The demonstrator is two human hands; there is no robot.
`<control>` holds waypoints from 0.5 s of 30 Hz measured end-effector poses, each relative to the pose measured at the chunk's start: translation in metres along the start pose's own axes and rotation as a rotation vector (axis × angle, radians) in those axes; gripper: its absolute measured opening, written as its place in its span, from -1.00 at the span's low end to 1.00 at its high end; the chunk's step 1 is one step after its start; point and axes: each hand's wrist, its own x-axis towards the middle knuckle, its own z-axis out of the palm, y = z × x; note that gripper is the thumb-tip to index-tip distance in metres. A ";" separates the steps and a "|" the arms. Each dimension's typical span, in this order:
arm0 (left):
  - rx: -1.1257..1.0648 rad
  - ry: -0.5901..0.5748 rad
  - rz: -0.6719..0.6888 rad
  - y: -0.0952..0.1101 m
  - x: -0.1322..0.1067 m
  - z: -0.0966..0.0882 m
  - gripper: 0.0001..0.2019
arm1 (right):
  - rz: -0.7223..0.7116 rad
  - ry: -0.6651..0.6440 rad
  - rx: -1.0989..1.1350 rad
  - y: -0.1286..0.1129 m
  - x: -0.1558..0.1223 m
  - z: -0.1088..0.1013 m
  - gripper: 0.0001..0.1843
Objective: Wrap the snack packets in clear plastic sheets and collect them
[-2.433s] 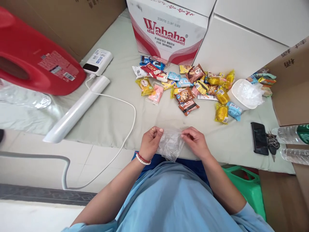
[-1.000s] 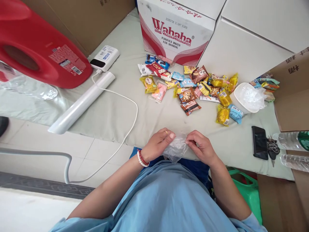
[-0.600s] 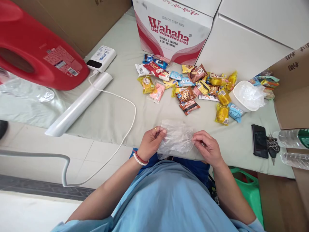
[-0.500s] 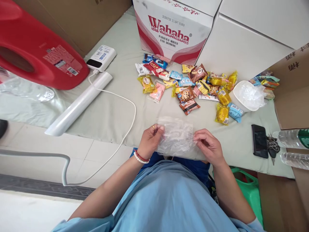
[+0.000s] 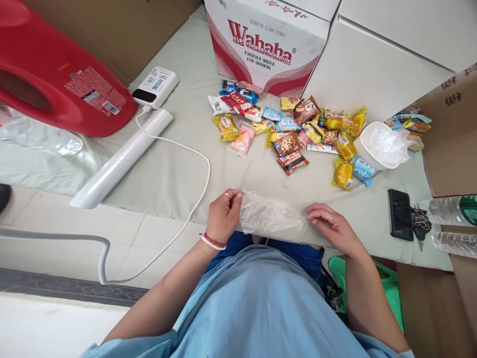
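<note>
Over pale cloth, the left hand pinches a bag, right hand loosely curled (grip unclear).

1. White-red box: "Wahaha®", "PURIFIED WATER FOR DRINKING"; digits above unclear.
2. Right-hand brown carton: "桶".
3. Red jug: barcode label, print too small.
4. Snack packs: print too small.

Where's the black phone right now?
In the head view, the black phone lies on the right part of the pale cloth, beside the keys, to the right of the person's right hand.
</note>
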 end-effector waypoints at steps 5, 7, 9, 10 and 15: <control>-0.002 0.001 0.101 0.005 -0.004 0.002 -0.70 | -0.044 0.171 -0.025 -0.018 0.015 0.008 -0.65; -0.010 0.003 0.130 0.009 -0.006 0.003 -0.71 | -0.071 0.133 -0.134 -0.025 0.026 0.022 -0.48; -0.011 -0.004 0.160 0.010 -0.007 0.002 -0.72 | -0.076 0.130 -0.209 -0.028 0.036 0.038 -0.60; -0.006 -0.003 0.171 0.010 -0.007 0.002 -0.73 | -0.063 0.151 -0.212 -0.027 0.040 0.046 -0.69; 0.034 0.258 0.150 -0.006 0.000 -0.011 -0.71 | 0.160 0.290 0.054 -0.020 0.047 0.066 -0.67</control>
